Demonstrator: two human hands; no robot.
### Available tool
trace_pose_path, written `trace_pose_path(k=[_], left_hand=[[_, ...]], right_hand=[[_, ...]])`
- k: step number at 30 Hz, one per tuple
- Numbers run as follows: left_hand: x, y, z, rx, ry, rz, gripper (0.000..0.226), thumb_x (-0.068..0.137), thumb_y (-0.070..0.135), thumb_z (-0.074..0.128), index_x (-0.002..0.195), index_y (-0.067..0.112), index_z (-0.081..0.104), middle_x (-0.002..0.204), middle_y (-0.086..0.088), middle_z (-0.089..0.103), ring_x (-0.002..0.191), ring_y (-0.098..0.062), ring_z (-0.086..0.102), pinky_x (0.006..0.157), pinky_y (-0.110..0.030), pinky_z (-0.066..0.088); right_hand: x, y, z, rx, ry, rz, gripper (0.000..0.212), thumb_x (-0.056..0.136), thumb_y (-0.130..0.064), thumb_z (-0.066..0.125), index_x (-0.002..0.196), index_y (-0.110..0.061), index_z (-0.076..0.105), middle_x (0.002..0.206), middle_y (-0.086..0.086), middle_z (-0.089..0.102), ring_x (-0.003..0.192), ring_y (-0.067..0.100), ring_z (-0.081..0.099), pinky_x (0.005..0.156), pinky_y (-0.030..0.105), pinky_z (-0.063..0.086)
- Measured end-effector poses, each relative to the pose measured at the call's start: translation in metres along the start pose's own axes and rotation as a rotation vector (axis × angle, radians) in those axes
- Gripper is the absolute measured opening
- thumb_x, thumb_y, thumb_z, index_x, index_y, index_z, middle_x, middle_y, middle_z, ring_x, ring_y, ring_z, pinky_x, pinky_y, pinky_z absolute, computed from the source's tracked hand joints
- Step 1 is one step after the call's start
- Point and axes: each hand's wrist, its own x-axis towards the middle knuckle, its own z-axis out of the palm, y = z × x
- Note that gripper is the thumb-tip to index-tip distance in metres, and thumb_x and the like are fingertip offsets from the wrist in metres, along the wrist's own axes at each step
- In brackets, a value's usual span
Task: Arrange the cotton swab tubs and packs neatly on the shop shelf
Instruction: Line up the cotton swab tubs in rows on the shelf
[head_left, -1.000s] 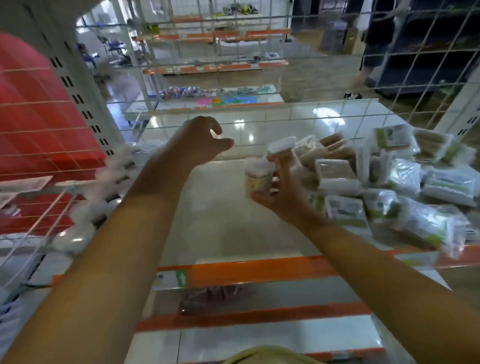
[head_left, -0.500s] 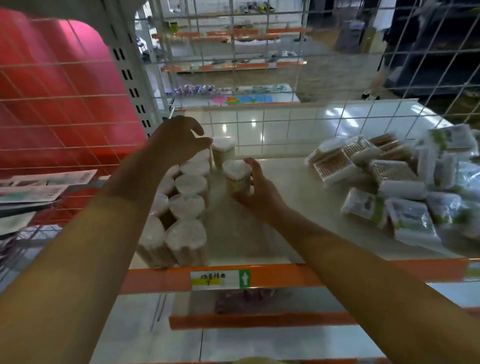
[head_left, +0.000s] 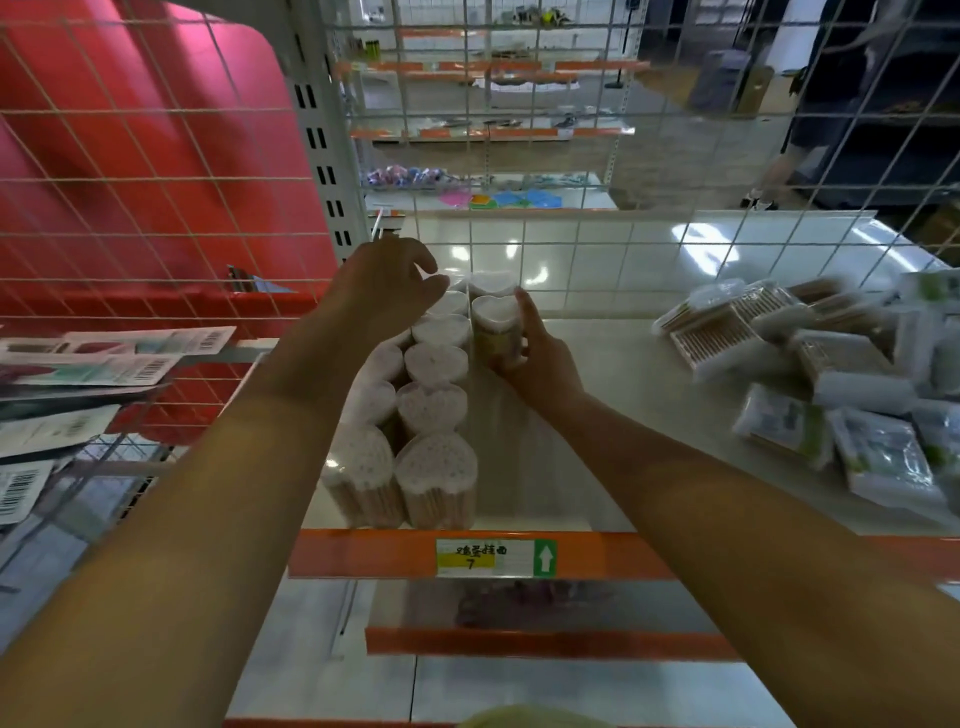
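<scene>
The right hand (head_left: 537, 358) is gripping a heart-lidded tub (head_left: 496, 332) of cotton swabs, thumb up along its right side and fingers curling round its lower part, and is holding it upright at the far end of the rows of tubs (head_left: 434, 410). The left hand (head_left: 387, 286) is hovering over the back of those rows with its fingers loosely curled and holding nothing; whether its fingertips are touching a lid cannot be told. The rows are standing in two files along the left part of the shelf (head_left: 571, 467), running from the orange front edge (head_left: 363, 553) back toward the wire grid (head_left: 571, 249), each tub upright and pressing against its neighbours. A price label (head_left: 493, 557) with a green arrow is sitting on the front edge just right of the nearest tubs. Well apart on the right, the packs (head_left: 810, 374) of swabs are lying in a loose, overlapping heap, some flat and some tilted. Beyond the left upright, carded goods (head_left: 119, 358) with barcodes are lying on the neighbouring shelf before a red panel (head_left: 130, 182).
</scene>
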Motion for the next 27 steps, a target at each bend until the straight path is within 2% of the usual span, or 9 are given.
trace_pose_path(k=[10, 17, 27], left_hand=[[0.002, 0.001, 0.009, 0.007, 0.041, 0.032, 0.026, 0.091, 0.029, 0.054, 0.109, 0.012, 0.062, 0.102, -0.004, 0.065, 0.083, -0.012, 0.052, 0.073, -0.026, 0.038], [0.002, 0.0, 0.017, 0.009, 0.044, 0.038, 0.027, 0.091, 0.03, 0.055, 0.109, 0.012, 0.063, 0.104, -0.004, 0.065, 0.086, -0.012, 0.052, 0.076, -0.027, 0.039], [-0.003, 0.012, 0.018, -0.028, 0.048, 0.013, 0.025, 0.09, 0.028, 0.056, 0.108, 0.012, 0.063, 0.103, -0.004, 0.065, 0.084, -0.013, 0.053, 0.074, -0.024, 0.039]], right_hand=[[0.007, 0.0, 0.009, -0.053, 0.019, -0.004, 0.084, 0.092, -0.032, 0.055, 0.148, -0.018, -0.006, 0.124, 0.021, 0.056, 0.103, 0.034, 0.059, 0.092, 0.044, 0.045], [0.009, -0.001, 0.006, -0.118, -0.023, 0.013, 0.085, 0.091, -0.039, 0.054, 0.148, -0.021, -0.008, 0.125, 0.021, 0.056, 0.102, 0.034, 0.059, 0.091, 0.046, 0.046], [0.009, -0.006, 0.002, -0.123, -0.051, 0.029, 0.084, 0.092, -0.039, 0.052, 0.148, -0.019, -0.007, 0.124, 0.022, 0.056, 0.105, 0.036, 0.058, 0.092, 0.046, 0.045]])
